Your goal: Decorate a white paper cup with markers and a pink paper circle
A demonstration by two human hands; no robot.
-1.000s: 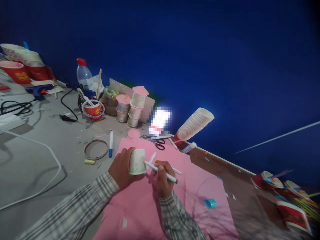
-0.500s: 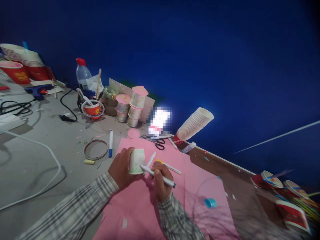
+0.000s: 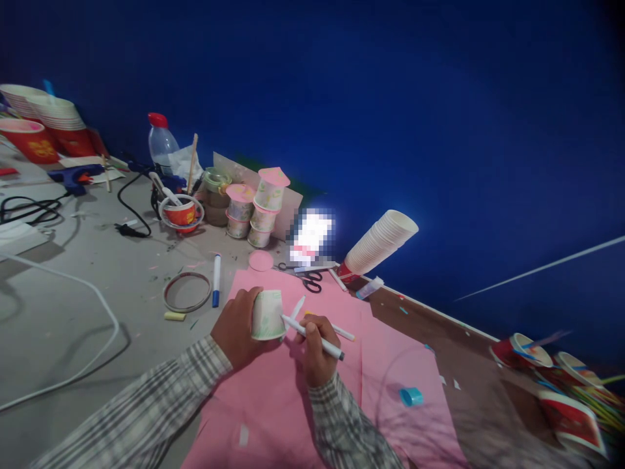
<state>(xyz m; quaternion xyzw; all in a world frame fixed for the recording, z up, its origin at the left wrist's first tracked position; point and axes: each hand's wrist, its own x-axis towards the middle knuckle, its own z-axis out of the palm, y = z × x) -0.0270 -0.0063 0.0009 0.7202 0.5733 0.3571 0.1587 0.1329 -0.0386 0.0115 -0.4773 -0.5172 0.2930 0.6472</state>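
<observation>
Pink paper [image 3: 278, 417] lay under both hands in the head view. The left hand [image 3: 237, 331] was curled around a small paper cup [image 3: 267, 318], upside down near the paper's far left corner. The right hand [image 3: 319, 361] pinched a white marker [image 3: 332, 350], its tip at the cup's side. The cup looked light and easy to dent, so holding it softly near its stiffer rim seemed best.

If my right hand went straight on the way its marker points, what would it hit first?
Most likely the patterned cup in your left hand. The marker in your right hand points at its side, tip very close; whether they touch is unclear.
</observation>
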